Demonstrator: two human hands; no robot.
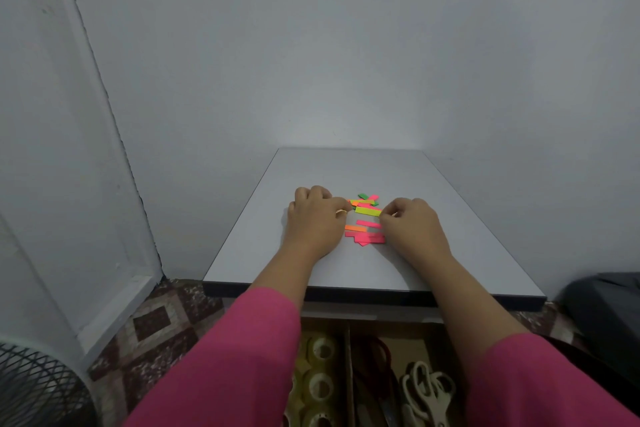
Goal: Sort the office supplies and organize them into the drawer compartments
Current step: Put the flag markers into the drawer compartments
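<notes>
lying between left grip (317,215), right grip (410,222), sticky flags (365,218)

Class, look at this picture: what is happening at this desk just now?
A person in pink sleeves is gathering small neon sticky flags scattered on a grey desk. The left hand and right hand sit at either side of the pile, fingers curled in at the strips. Below the desk edge an open drawer already holds tape rolls in one compartment and scissors in the next.
</notes>
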